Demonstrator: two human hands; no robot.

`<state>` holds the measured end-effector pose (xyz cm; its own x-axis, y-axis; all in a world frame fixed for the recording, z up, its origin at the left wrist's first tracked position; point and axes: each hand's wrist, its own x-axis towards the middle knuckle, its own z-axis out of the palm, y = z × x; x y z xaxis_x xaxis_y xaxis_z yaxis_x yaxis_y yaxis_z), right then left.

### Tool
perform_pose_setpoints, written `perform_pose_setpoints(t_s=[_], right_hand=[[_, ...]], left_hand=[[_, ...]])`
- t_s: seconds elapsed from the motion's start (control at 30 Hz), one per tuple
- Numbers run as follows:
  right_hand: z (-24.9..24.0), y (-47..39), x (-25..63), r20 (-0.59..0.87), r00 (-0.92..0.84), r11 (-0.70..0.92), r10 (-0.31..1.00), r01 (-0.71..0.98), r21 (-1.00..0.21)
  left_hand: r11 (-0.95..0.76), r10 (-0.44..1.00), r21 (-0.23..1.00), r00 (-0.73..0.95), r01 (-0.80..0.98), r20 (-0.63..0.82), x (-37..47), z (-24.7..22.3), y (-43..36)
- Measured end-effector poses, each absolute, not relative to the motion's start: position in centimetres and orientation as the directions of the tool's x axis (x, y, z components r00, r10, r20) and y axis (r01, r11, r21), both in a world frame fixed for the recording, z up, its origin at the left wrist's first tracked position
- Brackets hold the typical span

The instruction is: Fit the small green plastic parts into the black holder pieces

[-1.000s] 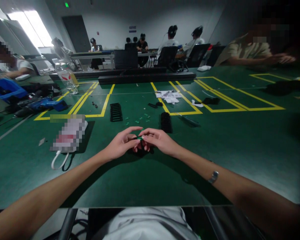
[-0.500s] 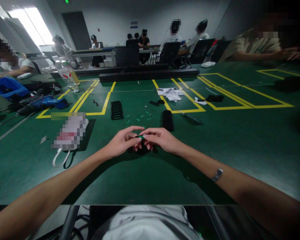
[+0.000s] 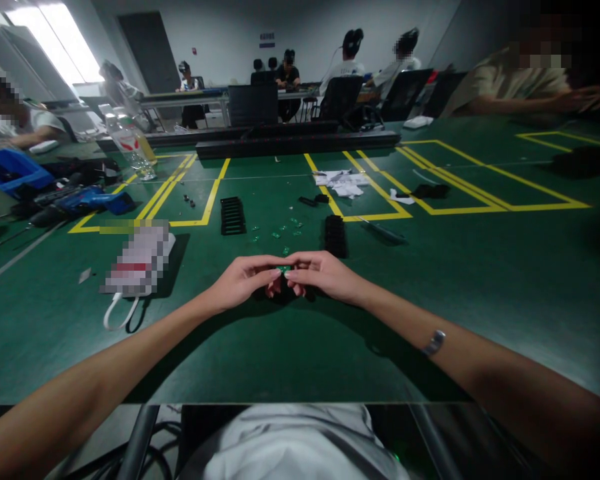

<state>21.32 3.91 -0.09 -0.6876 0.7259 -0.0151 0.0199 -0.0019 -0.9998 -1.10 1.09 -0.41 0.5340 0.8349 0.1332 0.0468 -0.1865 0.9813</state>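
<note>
Both hands meet over the green table, gripping one small green piece (image 3: 283, 270) between their fingertips. My left hand (image 3: 250, 279) pinches it from the left, and my right hand (image 3: 316, 275) from the right, thumbs nearly touching. Just beyond the fingers lie several small green pieces (image 3: 276, 235). A black slotted rack (image 3: 233, 216) is behind them to the left. Another black slotted part (image 3: 335, 236) stands behind my right hand. The lower fingers are partly in shadow.
A pale power bank (image 3: 143, 260) with a white cable lies left. Farther left are a blue bin (image 3: 15, 172) and a blue power tool (image 3: 87, 200). White paper (image 3: 344, 183), a knife-like tool (image 3: 384, 232) and bottles (image 3: 133, 143) lie beyond. Other people sit around.
The index fingers have come together over the green piece, closing the gap between the hands. The view has shifted slightly.
</note>
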Motion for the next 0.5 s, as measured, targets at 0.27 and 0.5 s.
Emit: perform_pose_setpoints(t_s=[0.27, 0.5], right_hand=[[0.16, 3.88, 21.33, -0.032, -0.7, 0.029, 0.714, 0.075, -0.997], [0.42, 3.73, 21.25, -0.045, -0.717, 0.031, 0.695, 0.094, -0.995]], left_hand=[[-0.173, 0.828, 0.983, 0.549, 0.056, 0.114, -1.05, -0.1, 0.97], [-0.133, 0.831, 0.99, 0.55, 0.052, 0.082, -0.95, 0.0, 0.9]])
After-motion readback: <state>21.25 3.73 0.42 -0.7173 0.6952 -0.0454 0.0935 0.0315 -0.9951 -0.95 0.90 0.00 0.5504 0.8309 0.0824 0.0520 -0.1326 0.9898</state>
